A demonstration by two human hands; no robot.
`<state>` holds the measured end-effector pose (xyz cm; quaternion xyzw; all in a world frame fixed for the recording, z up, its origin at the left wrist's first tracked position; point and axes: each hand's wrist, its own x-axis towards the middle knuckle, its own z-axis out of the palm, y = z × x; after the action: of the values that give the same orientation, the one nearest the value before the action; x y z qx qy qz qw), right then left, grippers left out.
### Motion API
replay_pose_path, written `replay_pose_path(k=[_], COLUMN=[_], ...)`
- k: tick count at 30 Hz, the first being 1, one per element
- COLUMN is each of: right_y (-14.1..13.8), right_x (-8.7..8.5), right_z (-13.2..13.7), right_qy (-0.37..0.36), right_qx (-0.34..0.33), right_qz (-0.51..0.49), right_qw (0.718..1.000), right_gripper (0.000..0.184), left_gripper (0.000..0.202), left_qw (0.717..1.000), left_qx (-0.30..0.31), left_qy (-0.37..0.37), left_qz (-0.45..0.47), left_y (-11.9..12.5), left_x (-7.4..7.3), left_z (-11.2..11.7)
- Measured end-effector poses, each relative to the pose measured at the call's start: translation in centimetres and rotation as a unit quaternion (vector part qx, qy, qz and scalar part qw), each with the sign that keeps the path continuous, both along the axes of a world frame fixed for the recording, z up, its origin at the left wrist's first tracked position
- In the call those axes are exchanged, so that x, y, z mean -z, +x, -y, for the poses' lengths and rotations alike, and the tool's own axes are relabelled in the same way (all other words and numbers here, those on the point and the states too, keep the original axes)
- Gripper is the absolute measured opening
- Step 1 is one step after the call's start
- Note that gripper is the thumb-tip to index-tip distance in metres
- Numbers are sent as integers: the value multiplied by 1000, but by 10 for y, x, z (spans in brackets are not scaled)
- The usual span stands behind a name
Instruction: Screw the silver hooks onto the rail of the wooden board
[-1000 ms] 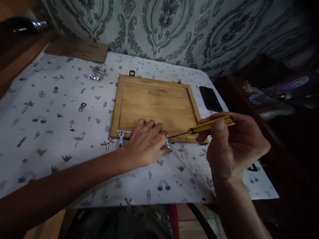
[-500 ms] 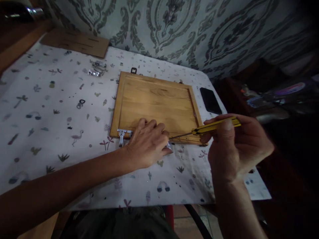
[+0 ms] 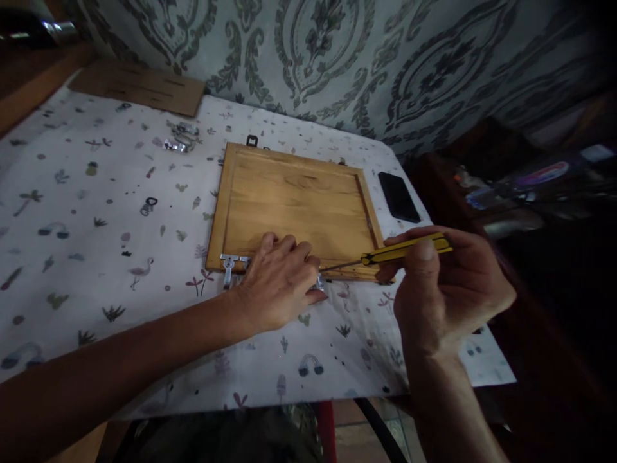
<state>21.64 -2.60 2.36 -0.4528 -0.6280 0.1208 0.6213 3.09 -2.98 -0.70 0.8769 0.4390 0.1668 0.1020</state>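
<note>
A shallow wooden panel with a raised rim [image 3: 299, 199] lies on the cloth-covered table. My left hand [image 3: 279, 280] rests over its near edge, fingers bent and pressed down, thumb beside a shiny metal fitting [image 3: 319, 281] that it partly covers. To the left of that hand, a T-shaped metal fitting [image 3: 228, 270] sits on the near rim and sticks out past it. My right hand [image 3: 443, 289] is closed around a yellow and black screwdriver [image 3: 405, 249]. The shaft points left to the fitting by my left thumb; its tip is hard to make out there.
Loose metal fittings [image 3: 180, 138] lie at the back left, near a cardboard piece [image 3: 139, 87]. A small dark-and-silver piece [image 3: 149, 206] is left of the panel. A black phone [image 3: 398, 196] lies to its right. Patterned fabric [image 3: 328, 58] rises behind the table.
The whole view has shifted slightly, so the table items appear a little further left. Both hands keep nearly the same hold on the panel's edge and the screwdriver.
</note>
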Motion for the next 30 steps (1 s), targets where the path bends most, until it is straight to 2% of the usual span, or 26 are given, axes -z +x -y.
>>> replay_pose_path(k=[6,17,21,23,26,30], right_y=[2,1,10,11,9,2], right_x=[-1,-15,-18,-18,-14,-9], right_z=[5,9,12,14,14,12], right_qy=[-19,-87,-124,-128,-86,-48], right_qx=[-9,-128,-166,-156,-112,-91], right_qz=[10,-4,16,46,48,20], right_qw=[1000,988,978,978,989,995], right_gripper=[8,13,26,20,10,15], left_gripper=[36,39,40,39,39,39], left_qw=[1000,999,999,999,999,999], left_qx=[4,2,0,-1,-3,-2], left_qy=[-12,-19,-24,-27,-20,6], left_qz=[-9,-34,-37,-39,-40,-32], left_y=[0,1,1,1,1,0], left_x=[-1,-6,-7,-7,-6,-4], left_z=[-1,-2,-1,-1,-1,-1])
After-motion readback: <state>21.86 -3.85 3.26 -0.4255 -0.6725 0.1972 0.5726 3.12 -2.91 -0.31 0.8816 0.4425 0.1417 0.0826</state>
